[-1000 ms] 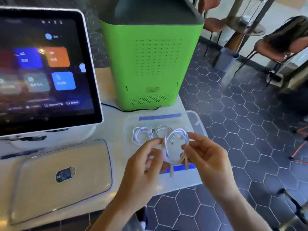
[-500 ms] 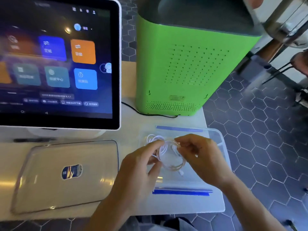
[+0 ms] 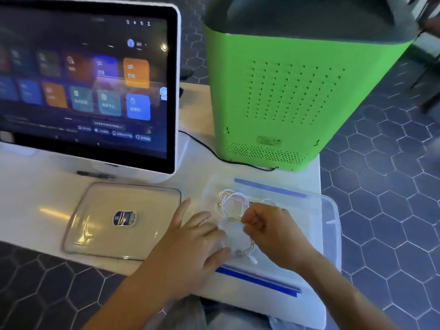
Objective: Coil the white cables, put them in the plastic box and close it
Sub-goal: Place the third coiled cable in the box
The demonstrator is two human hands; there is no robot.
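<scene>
- Head view looks down on a clear plastic box [image 3: 329, 225] with blue strips on its near and far rims, standing on a white surface [image 3: 35, 194].
- White cables [image 3: 234, 201] lie inside the box as loose coils; another coil [image 3: 240, 246] lies nearer the box's front edge, its plug pointing toward the blue strip.
- Right hand [image 3: 269, 231] is over the box, fingers curled, pinching a strand of the front coil, probably to settle the loop so that it does not spring open.
- Left hand [image 3: 197, 236] lies flat with fingers straight at the box's left edge, grasping nothing; fingertips touch the front coil, seemingly to steady it.
- Lid [image 3: 123, 220] lies flat on the surface just left of the box, so closing is not yet done.
- Lid carries a small blue oval label; its writing is too blurred to read.
- Behind the lid stands a touchscreen [image 3: 88, 84] showing coloured tiles with unreadable text.
- Behind the box stands a green device [image 3: 285, 98] with a small illegible label near its base and a black cord [image 3: 207, 151].
</scene>
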